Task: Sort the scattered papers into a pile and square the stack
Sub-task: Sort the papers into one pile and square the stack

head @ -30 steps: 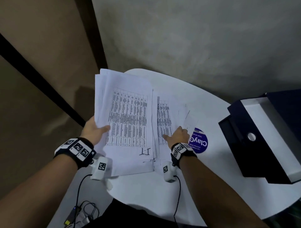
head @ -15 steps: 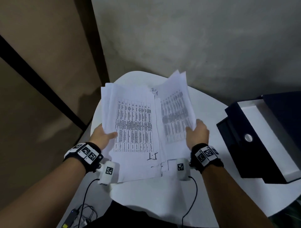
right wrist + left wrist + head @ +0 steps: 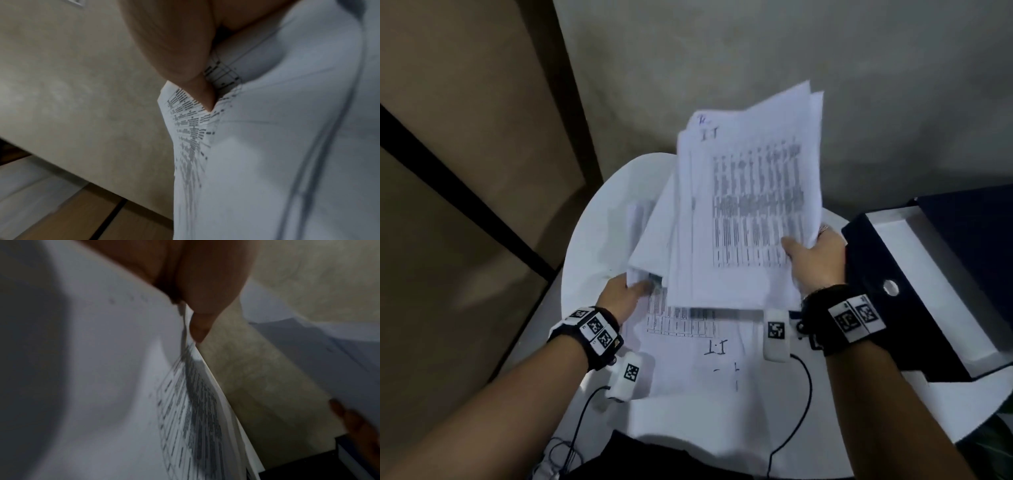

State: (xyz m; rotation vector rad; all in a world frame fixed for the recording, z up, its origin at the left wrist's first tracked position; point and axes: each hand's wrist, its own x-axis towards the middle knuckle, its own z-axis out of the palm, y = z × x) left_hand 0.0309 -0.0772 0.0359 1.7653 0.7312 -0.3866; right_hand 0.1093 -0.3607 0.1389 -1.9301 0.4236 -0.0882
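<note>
My right hand (image 3: 812, 251) grips a sheaf of printed papers (image 3: 750, 205) by its lower right corner, thumb on top, and holds it raised and tilted over the table. In the right wrist view the thumb (image 3: 185, 65) presses onto that sheaf (image 3: 267, 146). My left hand (image 3: 630, 293) grips the left edge of a second stack of papers (image 3: 688, 332) lying lower, partly under the raised sheaf. The left wrist view shows my thumb (image 3: 202, 321) on that stack (image 3: 123, 386). The sheets' edges are uneven and blurred.
The papers are over a round white table (image 3: 599, 240). A dark box with a white inside (image 3: 914, 329) stands open at the table's right edge, close to my right wrist. Cables (image 3: 571, 445) hang at the near left. A wall rises behind.
My right hand picked its sheaf up off the table and raised it up and leftward over the left stack. My left hand's stack has sunk lower.
</note>
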